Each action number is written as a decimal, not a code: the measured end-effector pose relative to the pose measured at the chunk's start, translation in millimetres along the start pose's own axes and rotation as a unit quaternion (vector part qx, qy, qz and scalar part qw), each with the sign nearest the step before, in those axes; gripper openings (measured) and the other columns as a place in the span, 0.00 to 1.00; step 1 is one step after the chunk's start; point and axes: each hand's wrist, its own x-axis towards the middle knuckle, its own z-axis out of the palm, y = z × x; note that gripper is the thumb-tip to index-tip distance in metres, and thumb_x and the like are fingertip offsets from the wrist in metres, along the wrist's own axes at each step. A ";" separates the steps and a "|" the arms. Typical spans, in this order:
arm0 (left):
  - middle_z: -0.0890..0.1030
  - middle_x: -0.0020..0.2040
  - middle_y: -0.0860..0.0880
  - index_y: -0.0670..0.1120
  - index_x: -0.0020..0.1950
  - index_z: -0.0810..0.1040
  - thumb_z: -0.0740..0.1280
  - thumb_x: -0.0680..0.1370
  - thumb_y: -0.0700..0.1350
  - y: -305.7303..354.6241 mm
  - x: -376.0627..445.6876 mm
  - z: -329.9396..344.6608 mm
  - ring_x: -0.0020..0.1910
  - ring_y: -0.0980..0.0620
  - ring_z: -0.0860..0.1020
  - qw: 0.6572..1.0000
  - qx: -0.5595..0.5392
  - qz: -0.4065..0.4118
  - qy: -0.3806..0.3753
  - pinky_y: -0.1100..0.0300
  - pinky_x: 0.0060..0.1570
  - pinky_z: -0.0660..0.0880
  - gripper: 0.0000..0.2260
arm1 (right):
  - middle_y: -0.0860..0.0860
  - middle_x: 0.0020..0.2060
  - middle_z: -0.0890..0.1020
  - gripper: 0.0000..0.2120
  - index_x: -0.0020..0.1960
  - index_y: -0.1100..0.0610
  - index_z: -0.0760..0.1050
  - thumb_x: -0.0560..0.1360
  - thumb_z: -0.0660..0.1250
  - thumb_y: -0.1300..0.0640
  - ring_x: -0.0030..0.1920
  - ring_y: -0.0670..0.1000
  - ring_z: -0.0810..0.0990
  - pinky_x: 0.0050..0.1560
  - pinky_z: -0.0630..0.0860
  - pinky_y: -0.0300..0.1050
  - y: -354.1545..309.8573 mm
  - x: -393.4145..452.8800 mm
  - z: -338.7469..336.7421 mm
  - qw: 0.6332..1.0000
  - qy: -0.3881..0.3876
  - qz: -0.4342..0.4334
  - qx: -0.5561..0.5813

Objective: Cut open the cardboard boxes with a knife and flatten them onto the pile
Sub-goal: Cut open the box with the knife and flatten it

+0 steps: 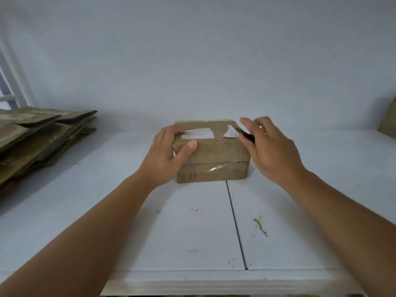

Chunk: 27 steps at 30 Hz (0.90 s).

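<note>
A small brown cardboard box [214,155], sealed with clear tape and bearing torn white label scraps, sits on the white table [192,228] against the wall. My left hand [167,153] grips its left end, thumb on the top face. My right hand [267,151] is at the box's right end and holds a dark knife [246,136], whose tip points at the top right corner of the box. The blade itself is mostly hidden by my fingers. A pile of flattened cardboard [38,138] lies at the left.
The white wall stands directly behind the box. More brown cardboard [389,118] shows at the far right edge. A seam [235,226] runs across the table toward me, with a few stains beside it. The table's front edge is near the bottom of the view.
</note>
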 end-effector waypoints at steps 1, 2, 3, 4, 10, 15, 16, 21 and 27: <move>0.68 0.59 0.65 0.59 0.62 0.66 0.56 0.74 0.70 0.5 0.0 1.2 0.61 0.68 0.64 1.000 0.017 0.004 0.002 0.64 0.61 0.63 0.22 | 0.58 0.48 0.77 0.19 0.66 0.58 0.73 0.78 0.62 0.51 0.41 0.60 0.78 0.29 0.75 0.49 -1.4 0.4 -2.6 0.998 0.015 -0.045 -0.046; 0.68 0.59 0.62 0.58 0.62 0.66 0.56 0.74 0.70 0.8 0.0 2.4 0.61 0.65 0.65 0.999 0.033 0.006 0.006 0.63 0.60 0.64 0.23 | 0.58 0.43 0.77 0.17 0.63 0.59 0.74 0.76 0.65 0.55 0.37 0.61 0.77 0.27 0.74 0.48 -4.6 -0.4 -5.1 0.995 0.010 -0.069 -0.075; 0.69 0.60 0.59 0.56 0.62 0.67 0.56 0.75 0.70 1.2 -0.3 3.5 0.61 0.62 0.65 0.999 0.048 0.007 0.011 0.62 0.60 0.64 0.23 | 0.56 0.40 0.78 0.15 0.61 0.59 0.75 0.76 0.65 0.55 0.35 0.60 0.77 0.27 0.73 0.47 -9.0 -2.2 -6.4 0.993 -0.018 -0.082 -0.088; 0.69 0.60 0.57 0.54 0.62 0.68 0.55 0.75 0.70 1.7 -0.7 4.0 0.62 0.60 0.64 0.998 0.060 0.009 0.016 0.61 0.61 0.64 0.24 | 0.54 0.38 0.78 0.13 0.59 0.57 0.74 0.77 0.65 0.53 0.34 0.60 0.78 0.28 0.74 0.47 -14.4 -4.7 -7.0 0.990 -0.057 -0.086 -0.094; 0.68 0.61 0.57 0.54 0.62 0.69 0.54 0.76 0.69 -0.1 -4.6 0.9 0.64 0.58 0.63 0.997 0.069 0.017 0.021 0.59 0.64 0.63 0.24 | 0.44 0.37 0.71 0.17 0.46 0.47 0.56 0.78 0.41 0.35 0.36 0.51 0.70 0.29 0.62 0.43 -22.4 -22.0 3.5 0.977 -0.171 -0.102 -0.072; 0.65 0.62 0.62 0.63 0.63 0.69 0.57 0.73 0.69 -0.5 -5.3 -4.7 0.65 0.61 0.59 0.999 0.052 0.005 -0.013 0.61 0.63 0.60 0.22 | 0.50 0.32 0.71 0.14 0.42 0.57 0.70 0.81 0.54 0.49 0.31 0.55 0.70 0.28 0.60 0.44 -28.3 -22.0 10.6 0.977 -0.101 -0.172 -0.071; 0.65 0.62 0.62 0.65 0.62 0.69 0.57 0.73 0.69 -0.1 -5.1 -5.4 0.66 0.61 0.59 0.999 0.048 0.003 -0.012 0.61 0.63 0.59 0.21 | 0.51 0.32 0.72 0.14 0.42 0.58 0.72 0.81 0.57 0.51 0.30 0.54 0.69 0.28 0.60 0.44 -29.4 -21.2 11.2 0.976 -0.091 -0.183 -0.076; 0.65 0.62 0.59 0.67 0.64 0.74 0.58 0.72 0.71 5.2 -6.6 -5.1 0.64 0.57 0.60 0.996 0.086 0.022 0.011 0.54 0.70 0.60 0.22 | 0.51 0.30 0.70 0.14 0.45 0.58 0.70 0.80 0.57 0.48 0.24 0.53 0.64 0.23 0.56 0.39 -33.7 -23.5 19.3 0.976 -0.107 -0.178 -0.066; 0.66 0.63 0.58 0.64 0.64 0.75 0.58 0.72 0.70 7.5 -6.3 -2.2 0.66 0.61 0.58 0.996 0.085 0.030 0.019 0.52 0.73 0.57 0.24 | 0.51 0.30 0.69 0.14 0.43 0.58 0.73 0.79 0.59 0.48 0.25 0.53 0.64 0.25 0.53 0.37 -32.4 -21.5 21.3 0.975 -0.092 -0.187 -0.081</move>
